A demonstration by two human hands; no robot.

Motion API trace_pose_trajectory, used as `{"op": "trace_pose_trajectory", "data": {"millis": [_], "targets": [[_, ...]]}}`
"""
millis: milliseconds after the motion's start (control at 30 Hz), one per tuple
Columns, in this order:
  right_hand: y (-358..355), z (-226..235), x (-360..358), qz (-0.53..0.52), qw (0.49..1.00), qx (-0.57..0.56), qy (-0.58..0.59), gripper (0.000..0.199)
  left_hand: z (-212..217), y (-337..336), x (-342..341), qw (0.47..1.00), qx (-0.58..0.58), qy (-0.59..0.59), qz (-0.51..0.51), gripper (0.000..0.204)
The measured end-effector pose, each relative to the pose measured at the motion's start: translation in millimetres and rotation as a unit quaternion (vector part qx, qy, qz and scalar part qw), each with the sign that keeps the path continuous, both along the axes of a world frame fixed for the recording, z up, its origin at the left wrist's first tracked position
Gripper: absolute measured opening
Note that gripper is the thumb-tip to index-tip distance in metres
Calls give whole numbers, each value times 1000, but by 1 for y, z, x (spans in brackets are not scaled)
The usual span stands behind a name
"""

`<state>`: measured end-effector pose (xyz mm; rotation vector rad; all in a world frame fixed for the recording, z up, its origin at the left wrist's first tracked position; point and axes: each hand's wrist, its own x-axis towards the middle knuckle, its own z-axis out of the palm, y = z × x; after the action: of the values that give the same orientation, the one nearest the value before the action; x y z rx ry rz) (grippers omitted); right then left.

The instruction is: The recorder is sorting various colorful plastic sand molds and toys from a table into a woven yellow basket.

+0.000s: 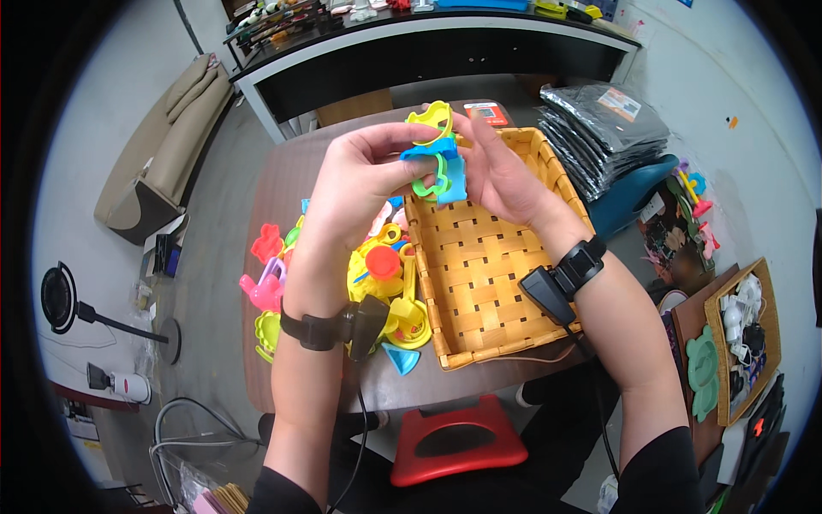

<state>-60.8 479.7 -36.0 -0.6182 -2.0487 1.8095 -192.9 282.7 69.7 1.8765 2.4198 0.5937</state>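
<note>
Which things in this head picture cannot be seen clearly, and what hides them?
- Plastic toy pieces: both hands, left hand and right hand, cover parts, so their exact shapes are unclear.
- Toy pile: the left forearm hides its middle.
- Woven basket: its right side lies under the right wrist.
- Items on the far black shelf: too small and cut by the top edge.

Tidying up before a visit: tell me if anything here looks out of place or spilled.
Nothing looks damaged. The colourful plastic toys lie in a loose heap on the table beside the woven basket, which is empty. Both hands, left hand and right hand, hold a few toy pieces above it.
</note>
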Motion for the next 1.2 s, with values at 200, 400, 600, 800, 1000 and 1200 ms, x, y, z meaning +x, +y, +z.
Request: {"op": "trace_pose_trajectory", "data": {"millis": [200,400,600,800,1000,1200], "targets": [[8,3,11,-16,1000,-4,8,47,-1,17,21,1000,-1,-3,-12,38],[19,-6,8,-17,1000,-13,12,47,3,13,7,1000,-7,-11,-10,38],[33,-19,6,-6,1000,-21,6,47,3,-3,-15,1000,-11,-27,6,38],[19,-18,3,-1,1000,-13,4,46,-1,-32,-11,999,0,-41,14,38],[-3,6,3,-26,1000,10,10,43,-12,-41,1,1000,11,-22,6,39],[13,12,1,-50,992,113,-34,38,0,-7,10,999,9,8,-35,39]]}}
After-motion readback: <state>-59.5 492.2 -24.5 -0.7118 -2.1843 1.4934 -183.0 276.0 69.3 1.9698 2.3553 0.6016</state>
